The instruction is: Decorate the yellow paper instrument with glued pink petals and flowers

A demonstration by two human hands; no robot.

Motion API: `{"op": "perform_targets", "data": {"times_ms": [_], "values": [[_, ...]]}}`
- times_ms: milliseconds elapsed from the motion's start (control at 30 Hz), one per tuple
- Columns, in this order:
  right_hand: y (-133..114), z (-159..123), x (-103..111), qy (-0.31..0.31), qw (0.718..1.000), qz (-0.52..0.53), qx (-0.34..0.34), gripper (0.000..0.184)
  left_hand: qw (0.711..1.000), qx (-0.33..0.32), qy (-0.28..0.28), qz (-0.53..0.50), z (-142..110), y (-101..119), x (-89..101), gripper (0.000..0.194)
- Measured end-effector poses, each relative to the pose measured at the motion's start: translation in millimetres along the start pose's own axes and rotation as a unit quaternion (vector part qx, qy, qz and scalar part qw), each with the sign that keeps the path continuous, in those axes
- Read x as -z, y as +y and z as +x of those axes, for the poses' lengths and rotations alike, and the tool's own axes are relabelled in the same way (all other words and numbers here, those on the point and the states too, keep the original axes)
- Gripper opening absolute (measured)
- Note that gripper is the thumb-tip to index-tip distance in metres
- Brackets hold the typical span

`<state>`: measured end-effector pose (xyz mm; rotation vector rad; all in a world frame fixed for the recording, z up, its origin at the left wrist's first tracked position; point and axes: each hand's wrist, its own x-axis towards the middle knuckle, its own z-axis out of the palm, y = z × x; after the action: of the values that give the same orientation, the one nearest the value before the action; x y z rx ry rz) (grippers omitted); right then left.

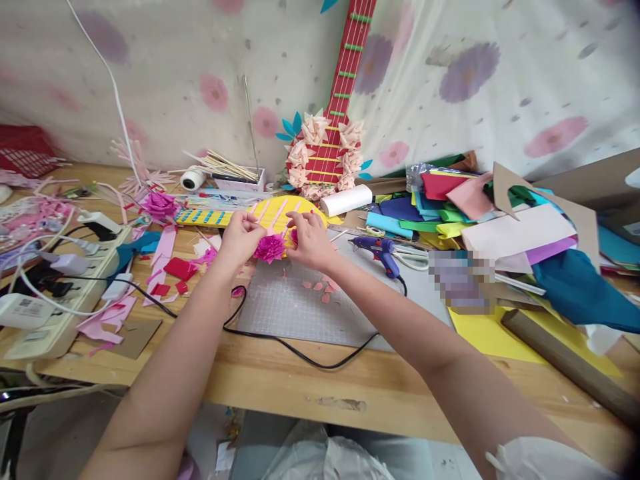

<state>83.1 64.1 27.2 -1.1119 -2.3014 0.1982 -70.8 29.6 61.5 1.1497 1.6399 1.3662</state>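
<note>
Yellow toy guitar (295,203) is laid on the table (240,385), body at the far edge of the grey cutting mat (300,320), neck pointed left. Pink strips are set across its body, blue ones along the neck. Left hand (242,238) is placed at the near side of the body, thumb and index brought close; whether anything is pinched cannot be told. Right hand (311,238) is held over the body's right part, fingers bent; its grip cannot be told either. Magenta flower (270,247) is seen between the hands, at the guitar's near edge. Second magenta flower (294,238) is partly hidden by the right hand. Loose pink petals (327,288) are scattered on the mat. Blue glue gun (379,249) is placed right of the hands, its black cable (305,362) looped across the mat's front. Red guitar (331,150), ringed with pale flowers, is stood upright behind. White roll (346,199) is set near its base. Coloured sheets (520,230) are heaped at right; power strip (55,327) is seen at left.
</note>
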Motion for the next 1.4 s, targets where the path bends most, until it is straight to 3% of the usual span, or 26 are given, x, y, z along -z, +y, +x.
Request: {"op": "perform_targets", "data": {"times_ms": [200, 433, 600, 800, 1067, 1400], "values": [[6.0, 15.0, -1.1, -0.045, 0.999, -0.004, -0.004, 0.051, 1.000, -0.009, -0.016, 0.008, 4.4, -3.2, 0.0, 0.023], [10.8, 10.1, 1.0, -0.023, 0.998, 0.062, -0.021, 0.040, 0.998, -0.028, -0.023, 0.044, 9.3, -17.5, -7.5, 0.024], [16.3, 1.8, 5.1, -0.012, 0.992, 0.124, -0.027, 0.035, 0.988, -0.065, -0.036, 0.132, 10.3, -24.0, -14.5, 0.020], [22.8, -4.2, 1.7, 0.002, 0.984, 0.174, -0.036, 0.032, 0.959, -0.104, -0.084, 0.248, 9.8, -12.1, -25.5, 0.019], [24.5, -5.8, -0.6, 0.003, 0.978, 0.206, -0.037, 0.031, 0.913, -0.089, -0.118, 0.380, 7.1, 5.4, -36.6, 0.016], [25.0, -6.6, -0.6, 0.008, 0.979, 0.199, -0.030, 0.031, 0.909, -0.063, -0.120, 0.393, 8.9, 1.0, -40.8, 0.016]]}}
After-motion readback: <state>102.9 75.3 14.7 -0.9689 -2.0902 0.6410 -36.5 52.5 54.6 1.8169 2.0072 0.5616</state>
